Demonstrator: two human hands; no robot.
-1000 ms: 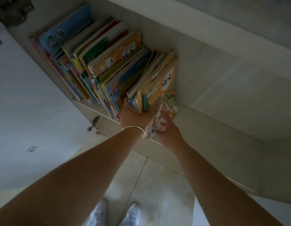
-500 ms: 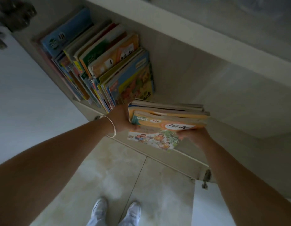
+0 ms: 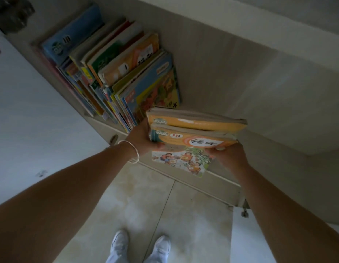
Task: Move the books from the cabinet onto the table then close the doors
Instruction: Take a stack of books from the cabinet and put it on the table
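We hold a small stack of books point(image 3: 193, 133) between our left hand point(image 3: 141, 138) and right hand point(image 3: 228, 156), fingers curled round its ends, just outside the cabinet point(image 3: 260, 82). At ten o'clock, many shelved books point(image 3: 111, 73) remain; the doors are unclosed, no table visible.
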